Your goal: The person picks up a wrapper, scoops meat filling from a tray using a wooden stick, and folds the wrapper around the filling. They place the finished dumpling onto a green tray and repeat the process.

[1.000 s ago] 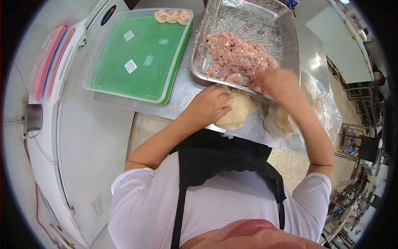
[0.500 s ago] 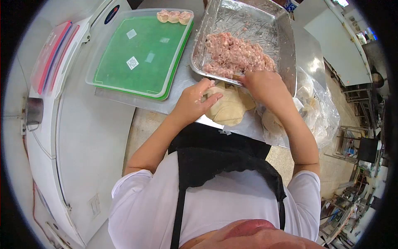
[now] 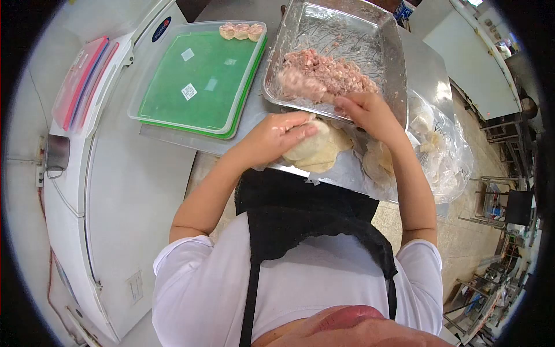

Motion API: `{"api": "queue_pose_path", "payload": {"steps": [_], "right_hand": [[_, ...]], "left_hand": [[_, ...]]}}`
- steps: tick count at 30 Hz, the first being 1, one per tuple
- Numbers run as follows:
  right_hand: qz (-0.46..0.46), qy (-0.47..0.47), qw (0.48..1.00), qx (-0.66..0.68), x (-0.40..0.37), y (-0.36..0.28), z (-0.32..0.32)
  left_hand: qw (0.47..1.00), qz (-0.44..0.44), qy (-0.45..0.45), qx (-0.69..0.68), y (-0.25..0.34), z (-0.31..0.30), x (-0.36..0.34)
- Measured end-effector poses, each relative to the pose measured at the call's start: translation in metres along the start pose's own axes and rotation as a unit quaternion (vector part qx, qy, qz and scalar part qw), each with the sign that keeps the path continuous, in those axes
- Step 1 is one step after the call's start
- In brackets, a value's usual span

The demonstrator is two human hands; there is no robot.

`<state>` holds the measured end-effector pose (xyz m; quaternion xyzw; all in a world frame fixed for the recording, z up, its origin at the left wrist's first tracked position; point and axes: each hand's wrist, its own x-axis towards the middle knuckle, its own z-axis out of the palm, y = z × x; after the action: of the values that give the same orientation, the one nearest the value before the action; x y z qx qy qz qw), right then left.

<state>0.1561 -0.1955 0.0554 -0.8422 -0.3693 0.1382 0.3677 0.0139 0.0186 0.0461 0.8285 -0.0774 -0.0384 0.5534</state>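
Observation:
My left hand (image 3: 276, 137) is closed on the edge of a round pale dough wrapper (image 3: 305, 148), thumb and fingers pinching it. Under and beside it lies a stack of yellowish wrappers (image 3: 334, 155) on the metal table. My right hand (image 3: 367, 114) grips the short end of a slim tool whose kind I cannot make out. Its far end is covered by a blurred lump of minced meat (image 3: 300, 85), over the near left corner of a metal tray (image 3: 399, 69). More minced meat (image 3: 341, 75) is heaped in that tray.
To the left sits a clear plastic container (image 3: 134, 110) on a green base, with several formed dumplings (image 3: 241, 31) in its far right corner. A plastic bag (image 3: 448, 156) of wrappers is at the right. A white freezer (image 3: 133, 214) stands at the left.
My right hand has lifted the tool, and a lump of meat now rides on its end. My left hand has drawn a wrapper up from the stack.

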Motion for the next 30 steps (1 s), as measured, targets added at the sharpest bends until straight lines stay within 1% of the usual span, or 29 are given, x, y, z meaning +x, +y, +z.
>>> {"api": "queue_pose_path", "payload": {"steps": [1,2,3,4,5,7,8,9,10,11,12,13,14,15,16,17,18,19,20,21,23,24,25,26,27,29,30], "right_hand": [[0.000,0.002,1.000,0.001,-0.004,0.001,-0.005],[0.051,0.018,0.996,0.078,-0.007,0.001,-0.011],[0.100,0.035,0.983,0.153,-0.010,0.000,-0.016],[0.086,0.090,0.970,0.210,-0.011,0.005,-0.012],[0.085,0.093,0.969,0.210,-0.012,0.007,-0.015],[0.120,0.134,0.934,0.308,-0.016,0.007,-0.022],[0.112,0.125,0.924,0.343,-0.020,0.002,-0.026],[0.111,0.127,0.924,0.343,-0.021,-0.004,-0.024],[0.083,0.136,0.923,0.349,-0.020,-0.010,-0.021],[0.054,0.144,0.922,0.355,-0.021,-0.013,-0.020],[0.054,0.145,0.922,0.355,-0.018,-0.004,-0.014],[0.008,0.172,0.960,0.221,-0.013,0.009,-0.002],[-0.037,0.195,0.977,0.083,-0.010,0.022,0.005],[-0.038,0.194,0.977,0.083,-0.014,0.019,-0.003],[-0.055,0.165,0.984,-0.046,-0.021,0.012,-0.019],[-0.072,0.135,0.973,-0.173,-0.025,0.003,-0.031],[-0.075,0.134,0.973,-0.173,-0.030,-0.009,-0.036],[-0.061,0.131,0.963,-0.227,-0.037,-0.020,-0.039],[-0.046,0.128,0.950,-0.282,-0.038,-0.026,-0.040],[-0.045,0.129,0.950,-0.282,-0.032,-0.021,-0.034],[-0.144,0.176,0.931,-0.285,-0.019,-0.005,-0.017],[-0.144,0.175,0.931,-0.285,-0.021,-0.014,-0.023],[-0.090,0.125,0.926,-0.344,-0.024,-0.032,-0.036],[-0.037,0.075,0.913,-0.399,-0.026,-0.047,-0.045],[-0.040,0.073,0.913,-0.400,-0.027,-0.057,-0.045],[-0.079,0.139,0.918,-0.362,-0.028,-0.074,-0.034],[-0.108,0.154,0.922,-0.340,-0.021,-0.066,-0.023]], "left_hand": [[1.000,-0.012,-0.006,-0.012,0.002,0.001,0.005],[1.000,-0.011,-0.008,-0.010,0.000,0.003,0.012],[0.991,0.007,0.050,-0.128,-0.005,0.005,0.021],[0.964,0.025,0.107,-0.243,-0.006,0.007,0.031],[0.964,0.027,0.105,-0.242,-0.004,0.008,0.043],[0.893,0.032,0.135,-0.429,0.007,0.011,0.069],[0.893,0.033,0.133,-0.429,0.014,0.013,0.079],[0.856,0.060,0.150,-0.492,0.021,0.014,0.088],[0.813,0.087,0.166,-0.552,0.031,0.015,0.093],[0.813,0.088,0.164,-0.551,0.041,0.016,0.095],[0.778,0.103,0.148,-0.602,0.054,0.015,0.097],[0.740,0.117,0.132,-0.650,0.061,0.015,0.098],[0.740,0.117,0.131,-0.650,0.058,0.011,0.099],[0.720,0.102,0.139,-0.672,0.050,0.005,0.100],[0.699,0.089,0.147,-0.694,0.042,-0.002,0.103],[0.698,0.094,0.150,-0.694,0.029,-0.005,0.109],[0.699,0.076,0.191,-0.685,0.013,-0.007,0.114],[0.698,0.055,0.231,-0.676,0.008,-0.007,0.115],[0.698,0.055,0.231,-0.676,0.003,-0.008,0.117],[0.695,0.053,0.228,-0.680,0.003,-0.008,0.119],[0.690,0.049,0.225,-0.686,0.008,-0.007,0.115],[0.691,0.032,0.227,-0.685,0.018,-0.008,0.109],[0.691,0.018,0.231,-0.685,0.023,-0.010,0.107],[0.689,0.022,0.236,-0.685,0.020,-0.013,0.107],[0.685,0.015,0.242,-0.687,0.015,-0.015,0.108],[0.680,0.004,0.246,-0.690,0.011,-0.019,0.108],[0.689,0.012,0.243,-0.683,0.012,-0.020,0.109]]}}
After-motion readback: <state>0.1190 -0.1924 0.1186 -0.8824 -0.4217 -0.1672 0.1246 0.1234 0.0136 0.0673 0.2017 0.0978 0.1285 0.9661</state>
